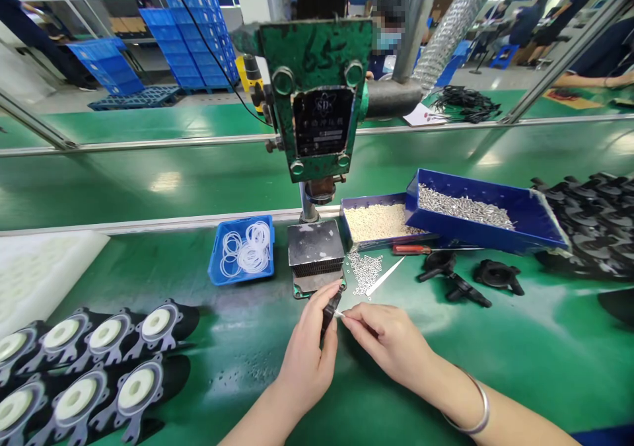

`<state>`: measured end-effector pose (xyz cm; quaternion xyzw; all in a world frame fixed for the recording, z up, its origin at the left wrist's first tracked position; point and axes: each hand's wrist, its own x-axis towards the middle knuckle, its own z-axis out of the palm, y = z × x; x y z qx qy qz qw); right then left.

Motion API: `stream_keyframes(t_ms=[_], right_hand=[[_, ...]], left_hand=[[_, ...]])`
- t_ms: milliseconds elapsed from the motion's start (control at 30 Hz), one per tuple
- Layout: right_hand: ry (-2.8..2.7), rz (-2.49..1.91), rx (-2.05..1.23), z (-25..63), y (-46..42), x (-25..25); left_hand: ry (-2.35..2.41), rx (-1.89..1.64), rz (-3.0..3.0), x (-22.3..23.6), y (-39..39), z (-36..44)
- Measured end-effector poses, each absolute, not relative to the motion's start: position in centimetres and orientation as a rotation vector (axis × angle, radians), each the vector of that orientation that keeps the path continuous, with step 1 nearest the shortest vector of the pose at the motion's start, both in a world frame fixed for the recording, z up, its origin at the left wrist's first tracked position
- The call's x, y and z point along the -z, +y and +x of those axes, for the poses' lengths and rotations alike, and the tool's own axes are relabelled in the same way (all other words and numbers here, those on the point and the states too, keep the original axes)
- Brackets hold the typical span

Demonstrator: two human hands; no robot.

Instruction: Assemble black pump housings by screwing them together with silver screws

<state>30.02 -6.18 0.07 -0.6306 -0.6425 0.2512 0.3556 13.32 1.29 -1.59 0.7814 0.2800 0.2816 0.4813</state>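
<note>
My left hand (312, 347) is closed around a small black plastic part (331, 310), held tilted just in front of the press base. The thumb and fingertips of my right hand (389, 334) pinch a small whitish piece (339, 314) against that part; its exact kind is too small to tell. Just beyond my hands stands a black metal block (316, 244) on the base of a green hand press (317, 56). To its right lie a heap of tiny metal rings (365, 271) and a pointed white strip (386, 277).
A blue tray of clear rings (245, 251) stands left of the press. Right are bins of cream pieces (381, 221) and metal pins (460, 208), a red-handled screwdriver (411, 250) and black housings (498, 275). Black parts with cream rings (136, 388) line the left; a person (389, 43) sits beyond.
</note>
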Motion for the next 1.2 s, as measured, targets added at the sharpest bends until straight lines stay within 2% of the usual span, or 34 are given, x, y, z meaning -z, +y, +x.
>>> stream_keyframes(t_ms=[200,433,567,767,867,1033,1200], right_hand=[[-1.605,-1.624,-0.72,29.7,-6.0,1.1],[-0.949,-1.297,-1.378,30.8,-5.2,0.2],[-0.812,-1.135,-1.652,32.6,-5.5,-0.6],[-0.681,-0.955,-1.973,31.1,-6.2,-0.1],[-0.688,-0.948,-2.023,30.4,-6.3,0.0],[-0.635,-0.99,-1.974,31.0,-6.2,0.5],[-0.608,-0.977,-1.916,31.4,-6.0,1.1]], left_hand=[[0.627,-0.68,2.122,2.3,1.5,13.4],[0.477,-0.837,2.249,1.5,2.0,13.4],[0.483,-0.967,2.405,0.1,2.2,12.8],[0.416,-0.607,2.694,-3.3,0.5,9.8],[0.702,-0.386,2.76,-4.6,-0.4,6.1],[1.673,-0.139,2.753,-3.5,0.7,-3.0],[1.667,0.071,2.843,-1.6,2.1,-7.5]])
